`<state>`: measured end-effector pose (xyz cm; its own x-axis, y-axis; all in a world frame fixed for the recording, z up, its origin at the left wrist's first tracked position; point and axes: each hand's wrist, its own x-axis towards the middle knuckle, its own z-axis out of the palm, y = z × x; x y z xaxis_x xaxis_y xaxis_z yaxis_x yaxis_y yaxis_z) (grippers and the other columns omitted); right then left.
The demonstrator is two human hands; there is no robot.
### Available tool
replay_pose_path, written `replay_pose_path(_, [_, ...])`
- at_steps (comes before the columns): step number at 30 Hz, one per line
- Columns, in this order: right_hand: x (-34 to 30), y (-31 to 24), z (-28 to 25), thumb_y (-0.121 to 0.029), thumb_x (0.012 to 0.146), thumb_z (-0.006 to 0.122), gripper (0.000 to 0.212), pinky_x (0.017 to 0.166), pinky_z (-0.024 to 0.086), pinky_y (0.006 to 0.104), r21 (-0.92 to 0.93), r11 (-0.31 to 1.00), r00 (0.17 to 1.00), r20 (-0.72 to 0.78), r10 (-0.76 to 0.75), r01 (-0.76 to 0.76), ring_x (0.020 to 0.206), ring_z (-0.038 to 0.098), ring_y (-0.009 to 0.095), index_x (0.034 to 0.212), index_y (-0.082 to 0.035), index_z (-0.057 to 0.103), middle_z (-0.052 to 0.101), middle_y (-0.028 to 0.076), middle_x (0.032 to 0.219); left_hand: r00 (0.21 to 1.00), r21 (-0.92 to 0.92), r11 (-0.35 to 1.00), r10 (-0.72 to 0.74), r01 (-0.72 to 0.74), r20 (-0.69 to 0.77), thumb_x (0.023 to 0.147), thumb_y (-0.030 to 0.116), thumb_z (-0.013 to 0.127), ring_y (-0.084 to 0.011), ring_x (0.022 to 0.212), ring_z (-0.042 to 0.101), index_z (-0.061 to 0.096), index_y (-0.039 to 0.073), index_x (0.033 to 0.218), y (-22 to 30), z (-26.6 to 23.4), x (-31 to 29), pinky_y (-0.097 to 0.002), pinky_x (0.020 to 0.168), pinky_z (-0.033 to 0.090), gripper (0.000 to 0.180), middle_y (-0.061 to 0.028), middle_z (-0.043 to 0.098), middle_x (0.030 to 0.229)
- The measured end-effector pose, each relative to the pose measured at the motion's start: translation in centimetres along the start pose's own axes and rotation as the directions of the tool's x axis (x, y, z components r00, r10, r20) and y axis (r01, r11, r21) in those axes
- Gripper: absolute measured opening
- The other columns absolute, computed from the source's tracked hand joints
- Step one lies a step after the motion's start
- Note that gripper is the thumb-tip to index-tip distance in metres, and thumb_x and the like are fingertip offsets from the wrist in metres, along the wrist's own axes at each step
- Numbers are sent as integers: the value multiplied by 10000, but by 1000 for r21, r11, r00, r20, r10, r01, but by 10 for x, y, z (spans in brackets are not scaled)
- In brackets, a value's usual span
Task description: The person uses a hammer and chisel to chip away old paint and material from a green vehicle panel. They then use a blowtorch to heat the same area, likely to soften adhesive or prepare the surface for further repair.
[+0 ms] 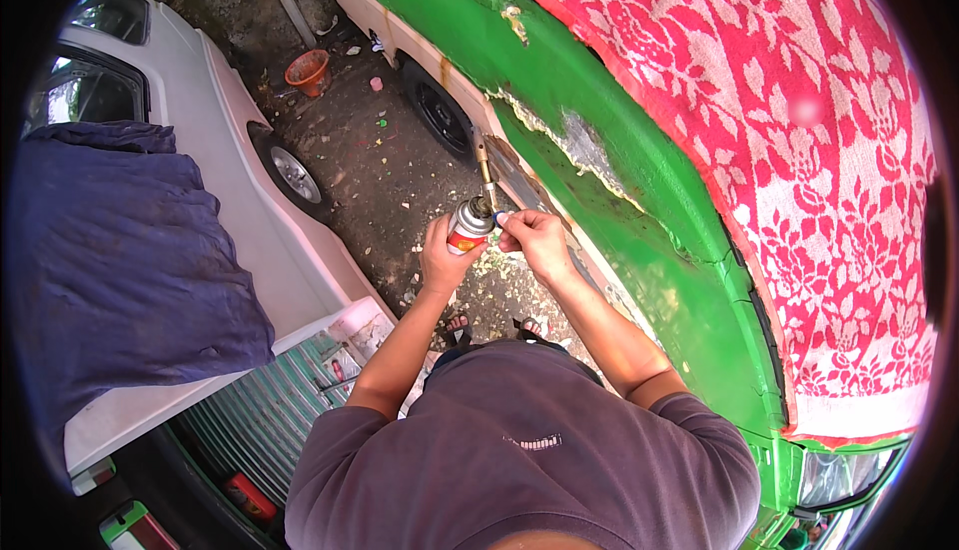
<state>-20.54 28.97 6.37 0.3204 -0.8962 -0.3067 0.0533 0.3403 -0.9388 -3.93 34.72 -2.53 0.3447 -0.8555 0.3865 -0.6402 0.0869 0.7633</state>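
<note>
My left hand [447,255] is wrapped round a gas torch, gripping its red, white and silver canister [468,233]. A brass and steel burner tube [486,170] rises from the dark valve head [479,208] and points away from me, toward the green vehicle's lower side. On the right, my right hand [536,240] pinches a small blue knob [500,218] on the valve head between thumb and fingertips. I cannot make out any flame at the tube's end.
A green vehicle [639,150] with peeling paint stands close on the right, a red-and-white floral cloth [779,150] over it. On the left, a white pickup [240,210] carries a dark blue cloth [130,270]. An orange pot [309,72] sits on the littered ground [370,180].
</note>
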Motion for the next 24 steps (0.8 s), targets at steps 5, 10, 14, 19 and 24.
replay_pose_path(5, [1, 2, -2, -201, 890, 696, 241, 566, 534, 248, -10, 1000, 1000, 6, -10, 10, 585, 625, 120, 807, 19, 646, 644, 63, 684, 999, -20, 999, -31, 32, 19, 610, 299, 878, -359, 1014, 603, 539, 12, 1191, 4, -2, 1, -427, 841, 500, 731, -165, 587, 1112])
replay_pose_path(10, [-1, 1, -2, -205, 889, 698, 246, 566, 532, 247, -18, 1000, 1000, -1, 3, -3, 590, 627, 120, 799, 18, 646, 644, 64, 684, 1000, -17, 1000, -18, 19, 15, 613, 299, 878, -356, 1017, 603, 540, 14, 1190, 10, -4, 1, -425, 839, 502, 727, -164, 586, 1117])
replay_pose_path(14, [-2, 1, -3, -206, 889, 697, 251, 569, 532, 249, -10, 1000, 1000, -5, -6, 6, 591, 625, 120, 791, 19, 643, 642, 65, 684, 1000, 1, 1000, 15, -15, 4, 615, 309, 881, -344, 992, 615, 536, 25, 1186, 7, -1, 0, -420, 798, 519, 725, -153, 585, 1114])
replay_pose_path(19, [-1, 3, -7, -207, 890, 695, 252, 574, 533, 249, -24, 1000, 1000, -10, -3, 2, 593, 622, 118, 790, 18, 641, 641, 64, 688, 1000, 5, 1000, 9, -9, 14, 616, 321, 880, -349, 1001, 612, 533, 17, 1193, 7, 1, 0, -420, 807, 517, 738, -158, 582, 1126])
replay_pose_path(24, [-1, 2, -7, -206, 892, 692, 248, 573, 534, 249, -5, 1000, 1000, -4, 4, -4, 595, 623, 119, 795, 17, 643, 641, 64, 691, 1000, 6, 1000, -9, 9, 25, 615, 336, 880, -356, 1018, 605, 529, 8, 1200, 3, 3, -1, -424, 825, 514, 757, -169, 577, 1141])
